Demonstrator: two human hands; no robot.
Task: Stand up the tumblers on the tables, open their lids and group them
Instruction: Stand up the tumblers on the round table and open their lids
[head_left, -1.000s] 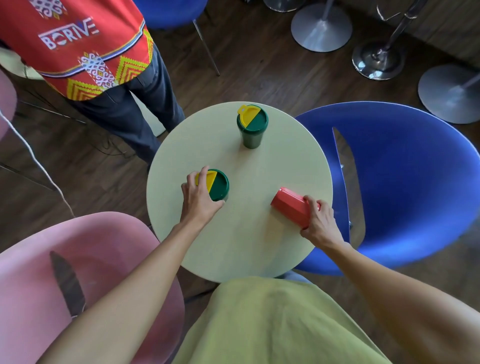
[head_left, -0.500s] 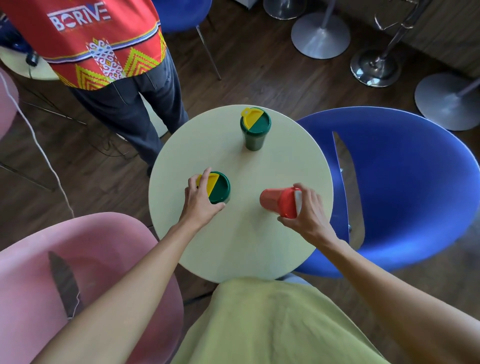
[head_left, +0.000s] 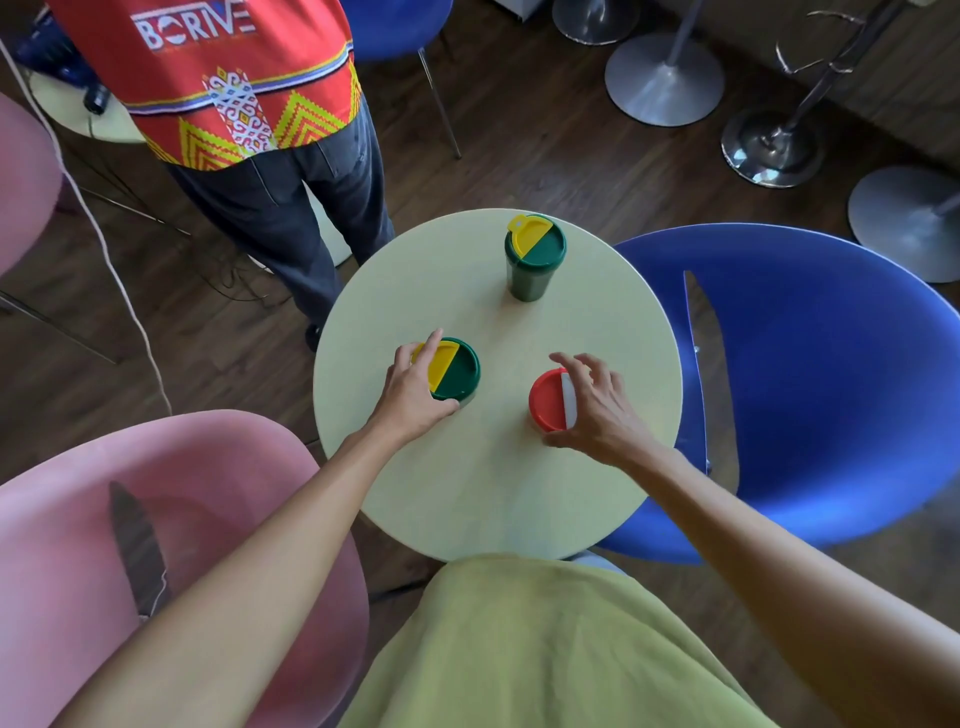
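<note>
Three tumblers stand upright on the round pale-green table (head_left: 498, 493). My left hand (head_left: 410, 395) grips the near green tumbler (head_left: 457, 371), thumb round its near side and forefinger lying on its yellow lid flap. The red tumbler (head_left: 545, 400) with a white lid flap stands to its right. My right hand (head_left: 597, 410) hovers over the red tumbler's right side with fingers spread and arched above the lid, thumb by its near side. A second green tumbler (head_left: 535, 254) with a yellow flap stands alone at the far side. All three lids look closed.
A person in a red patterned shirt (head_left: 234, 78) and dark trousers stands at the table's far left. A blue chair (head_left: 831, 374) is close on the right and a pink chair (head_left: 156, 519) on the near left. Metal stool bases (head_left: 665, 83) stand on the wooden floor beyond.
My right hand has tipped the red tumbler from lying on its side to upright and loosened its fingers. My left hand stayed on the near green tumbler, its forefinger now on the flap.
</note>
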